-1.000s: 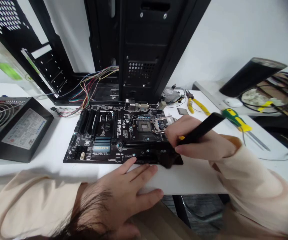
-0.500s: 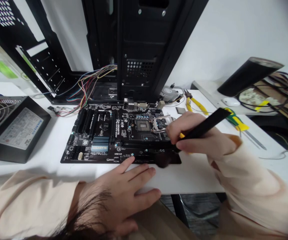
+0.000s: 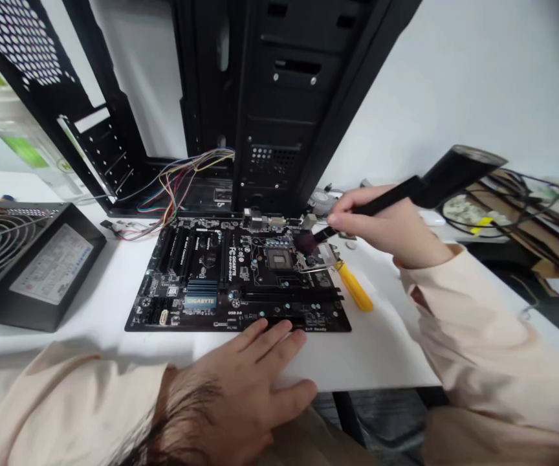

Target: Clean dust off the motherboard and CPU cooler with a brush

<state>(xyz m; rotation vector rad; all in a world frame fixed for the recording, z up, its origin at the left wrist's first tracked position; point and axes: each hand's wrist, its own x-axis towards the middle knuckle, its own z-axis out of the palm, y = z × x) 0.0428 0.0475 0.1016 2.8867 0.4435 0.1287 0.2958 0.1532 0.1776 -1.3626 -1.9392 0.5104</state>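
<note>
A black Gigabyte motherboard (image 3: 202,320) lies flat on the white table. My right hand (image 3: 376,223) pinches a black-handled brush (image 3: 389,198). Its dark reddish bristles are over the metal socket bracket, just right of the square CPU socket (image 3: 279,259), whose bracket is swung open. Spread and palm-down, my left hand (image 3: 241,382) rests at the board's front edge with its fingertips on or against it. A yellow-handled tool (image 3: 356,286) lies by the board's right edge, its far end hidden.
Behind the board stands an open black computer case (image 3: 279,110) with loose coloured wires (image 3: 173,181). A power supply (image 3: 41,259) sits at left. A black cylinder (image 3: 464,168) and coiled black cables (image 3: 526,188) are at right.
My right hand has carried the brush away from me, from the board's front edge to the CPU socket area. My left hand stays at the front edge. The view has shifted slightly.
</note>
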